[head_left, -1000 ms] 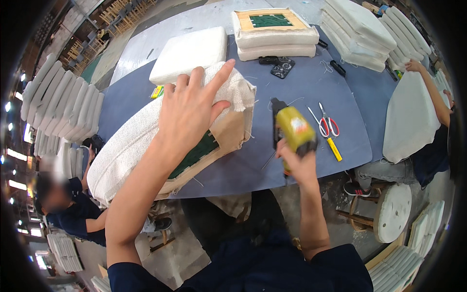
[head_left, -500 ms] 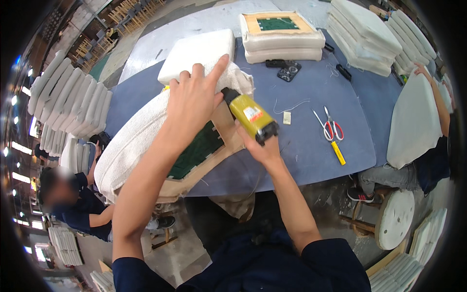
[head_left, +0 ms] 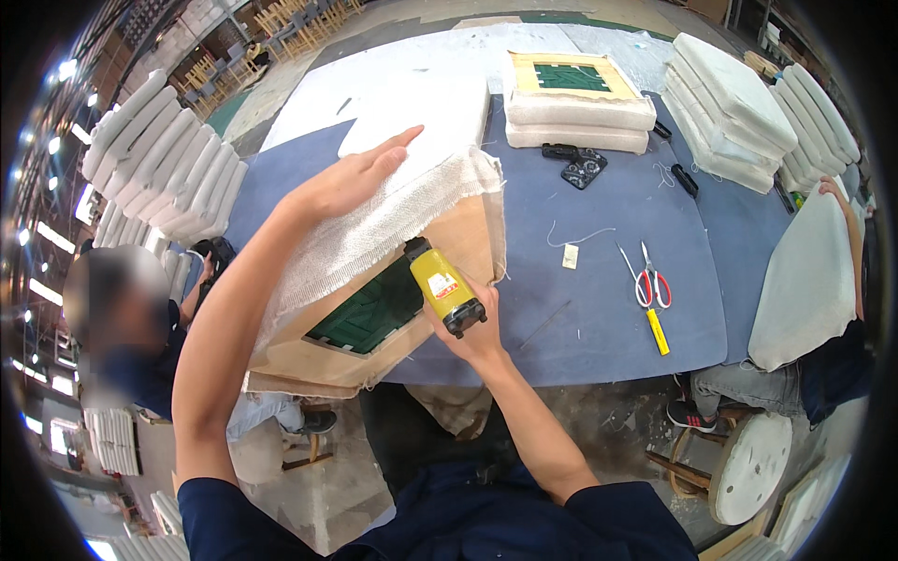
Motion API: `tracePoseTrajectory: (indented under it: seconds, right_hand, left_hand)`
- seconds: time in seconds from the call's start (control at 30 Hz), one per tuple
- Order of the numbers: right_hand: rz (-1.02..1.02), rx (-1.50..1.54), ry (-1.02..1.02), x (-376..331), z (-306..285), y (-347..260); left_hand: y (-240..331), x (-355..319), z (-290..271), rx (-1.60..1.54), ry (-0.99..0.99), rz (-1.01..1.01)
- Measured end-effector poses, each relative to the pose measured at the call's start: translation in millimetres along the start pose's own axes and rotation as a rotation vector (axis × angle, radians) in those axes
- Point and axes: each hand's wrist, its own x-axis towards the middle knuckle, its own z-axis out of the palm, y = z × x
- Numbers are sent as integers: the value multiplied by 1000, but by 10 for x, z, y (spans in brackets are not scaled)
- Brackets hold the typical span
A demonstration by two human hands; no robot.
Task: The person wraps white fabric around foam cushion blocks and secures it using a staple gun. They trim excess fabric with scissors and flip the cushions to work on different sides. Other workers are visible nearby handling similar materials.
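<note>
A chair seat cushion (head_left: 468,224) rests tilted in front of me, its wooden underside frame and green webbing (head_left: 365,309) facing me. Cream woven fabric (head_left: 374,245) is folded over its far edge. My left hand (head_left: 351,185) lies on that fabric with fingers stretched out, holding nothing. My right hand (head_left: 479,327) is wrapped around a yellow and black staple gun (head_left: 441,288), whose nose is over the wooden frame by the fabric edge. The trigger is hidden under the tool. Behind the left hand lies a white cushion (head_left: 421,107).
On the blue table (head_left: 599,318) lie red-handled scissors (head_left: 653,285), a yellow-handled tool (head_left: 658,332), a small pale tag (head_left: 570,255) and a black tool (head_left: 580,166). Cushion stacks (head_left: 580,136) stand behind. Co-workers sit left and right, the right one holding a cushion (head_left: 804,280).
The cushion has tipped to show more of its wooden underside. My left hand has slid left and flattened; the staple gun has come left over the frame. The view has shifted.
</note>
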Motion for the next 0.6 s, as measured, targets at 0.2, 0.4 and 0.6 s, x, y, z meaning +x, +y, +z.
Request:
tracePoseTrajectory:
  seconds: [0.2, 0.4, 0.6]
  right_hand:
    - [4, 37, -55, 129, -64, 142]
    - [220, 148, 48, 156, -358, 68]
    - [285, 196, 34, 554, -460, -44]
  left_hand:
    - [364, -127, 288, 516, 206, -39]
    - [297, -153, 282, 598, 248, 61]
    - [309, -178, 349, 626, 271, 122]
